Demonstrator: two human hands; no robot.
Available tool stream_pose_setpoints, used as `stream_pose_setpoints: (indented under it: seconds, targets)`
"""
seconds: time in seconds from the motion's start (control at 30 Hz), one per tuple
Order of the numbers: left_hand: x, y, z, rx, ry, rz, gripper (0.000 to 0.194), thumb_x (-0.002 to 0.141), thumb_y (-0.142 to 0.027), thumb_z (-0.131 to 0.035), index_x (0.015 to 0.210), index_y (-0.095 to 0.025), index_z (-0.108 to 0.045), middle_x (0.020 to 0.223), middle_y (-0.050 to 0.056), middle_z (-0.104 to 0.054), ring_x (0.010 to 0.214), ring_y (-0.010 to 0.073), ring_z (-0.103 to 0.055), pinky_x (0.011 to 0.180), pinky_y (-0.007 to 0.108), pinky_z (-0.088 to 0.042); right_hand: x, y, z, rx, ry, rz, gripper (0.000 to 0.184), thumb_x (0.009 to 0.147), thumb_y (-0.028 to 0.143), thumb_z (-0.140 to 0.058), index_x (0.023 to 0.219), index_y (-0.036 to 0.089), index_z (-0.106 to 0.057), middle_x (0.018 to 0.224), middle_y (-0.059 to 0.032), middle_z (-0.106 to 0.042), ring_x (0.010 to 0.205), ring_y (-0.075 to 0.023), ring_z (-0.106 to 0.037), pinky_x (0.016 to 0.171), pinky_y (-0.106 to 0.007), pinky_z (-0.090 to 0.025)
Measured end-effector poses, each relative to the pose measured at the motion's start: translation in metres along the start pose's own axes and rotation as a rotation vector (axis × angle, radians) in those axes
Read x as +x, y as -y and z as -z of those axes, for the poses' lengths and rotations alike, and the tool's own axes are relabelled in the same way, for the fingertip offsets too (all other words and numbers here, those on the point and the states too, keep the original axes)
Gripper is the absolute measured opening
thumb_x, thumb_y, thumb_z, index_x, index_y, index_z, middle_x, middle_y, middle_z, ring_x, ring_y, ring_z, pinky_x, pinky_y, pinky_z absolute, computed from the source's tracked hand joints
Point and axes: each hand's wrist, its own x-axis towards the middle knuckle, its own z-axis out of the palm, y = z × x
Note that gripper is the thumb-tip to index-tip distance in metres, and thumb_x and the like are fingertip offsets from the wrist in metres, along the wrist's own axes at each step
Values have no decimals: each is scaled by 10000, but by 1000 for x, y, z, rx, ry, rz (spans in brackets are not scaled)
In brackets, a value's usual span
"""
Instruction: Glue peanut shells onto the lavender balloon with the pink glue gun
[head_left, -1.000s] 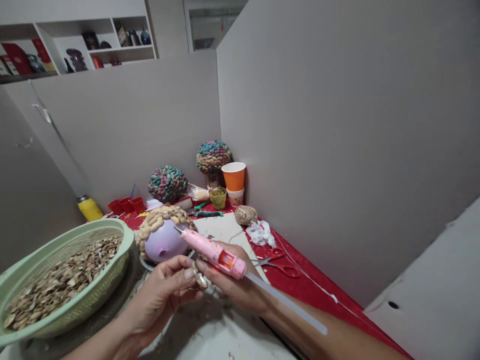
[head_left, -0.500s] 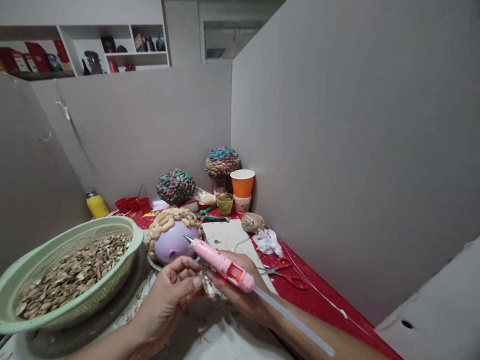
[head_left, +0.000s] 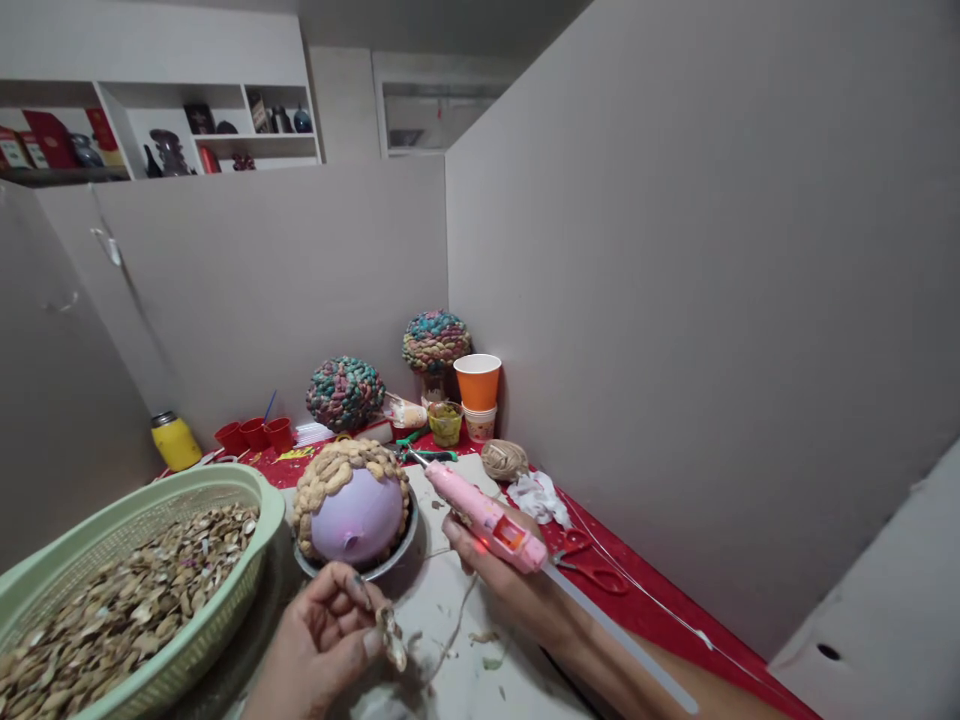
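Note:
Between thumb and fingers, my left hand [head_left: 319,635] pinches a peanut shell half [head_left: 391,638], its hollow side partly showing. My right hand [head_left: 495,560] is wrapped round a pink hot glue gun [head_left: 484,515], whose metal nozzle points up and left. A clear glue stick [head_left: 622,640] sticks out of the gun's back end along my forearm. Ahead of my left hand, a lilac balloon [head_left: 356,515] sits in a shallow metal bowl [head_left: 405,545]. Peanut shells [head_left: 334,468] cover the balloon's top and sides, leaving the front bare.
A green colander [head_left: 262,490] of peanut shells stands at left. Behind are two colourful shell-covered balls [head_left: 345,393], red cups [head_left: 279,434], an orange cup [head_left: 478,382] and pliers [head_left: 439,455]. At right lie twine [head_left: 505,460], white tissue [head_left: 538,497] and scissors [head_left: 596,575].
My hands have moved apart. The left, with the shell, is lower and nearer; the right has carried the glue gun rightward, away from the balloon. The view has shifted a little.

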Motion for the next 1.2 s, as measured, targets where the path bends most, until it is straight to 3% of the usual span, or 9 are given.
stream_pose_setpoints:
  seconds: [0.1, 0.37, 0.6, 0.67, 0.8, 0.9, 1.03, 1.2]
  targets:
    - [2, -5, 4, 38, -57, -4, 341, 662, -240, -839, 777, -185, -524, 772, 1, -646, 656, 117, -582, 624, 239, -505, 1, -4, -1, 18, 20, -19, 307, 891, 377, -576, 669, 203, -456, 593, 30, -438, 544, -127, -391, 495, -252, -337]
    - [2, -27, 11, 109, -115, -108, 242, 752, -193, -775, 875, -194, -567, 869, 9, -667, 775, 125, -605, 720, 234, -520, -6, 10, -5, -22, 225, 7, 233, 894, 383, -546, 762, 196, -506, 694, 12, -478, 594, -131, -408, 540, -262, -363]
    - [3, -32, 13, 164, -164, -177, 235, 747, -185, -777, 890, -207, -592, 878, 1, -678, 793, 126, -641, 743, 217, -527, -11, 12, -7, -111, 363, 215, 302, 879, 390, -528, 670, 198, -425, 651, 24, -433, 574, -124, -381, 546, -264, -300]
    - [3, -31, 11, 183, -186, -193, 248, 726, -192, -793, 885, -204, -603, 863, 7, -683, 786, 136, -648, 730, 218, -531, -15, 13, -9, -40, 371, 125, 296, 876, 421, -554, 702, 197, -474, 646, 27, -429, 572, -123, -377, 545, -261, -309]
    - [2, -26, 0, 231, -239, -228, 270, 655, -204, -835, 838, -201, -637, 808, 17, -687, 733, 154, -645, 683, 227, -539, -23, 13, -17, 235, 363, -195, 291, 870, 488, -605, 877, 197, -597, 624, 33, -421, 569, -128, -387, 537, -248, -371]
    - [-2, -19, -7, 276, -241, -274, 243, 639, -176, -837, 810, -210, -668, 788, 25, -686, 739, 170, -639, 700, 247, -542, -27, 12, -26, 393, 364, -310, 351, 833, 547, -641, 805, 198, -616, 578, 38, -395, 542, -123, -383, 516, -237, -389]
    - [-8, -6, -8, 343, -237, -353, 222, 646, -150, -828, 814, -236, -711, 812, 39, -687, 798, 198, -633, 753, 278, -538, -28, 19, -33, 551, 427, -353, 379, 793, 561, -684, 753, 188, -629, 602, 31, -434, 576, -121, -423, 576, -235, -442]
    - [-11, 1, -12, 349, -226, -421, 170, 665, -214, -828, 778, -253, -708, 770, 33, -661, 788, 201, -597, 746, 286, -509, -24, 28, -32, 631, 413, -264, 393, 797, 472, -714, 1060, 185, -664, 860, -28, -595, 785, -162, -535, 735, -263, -478]
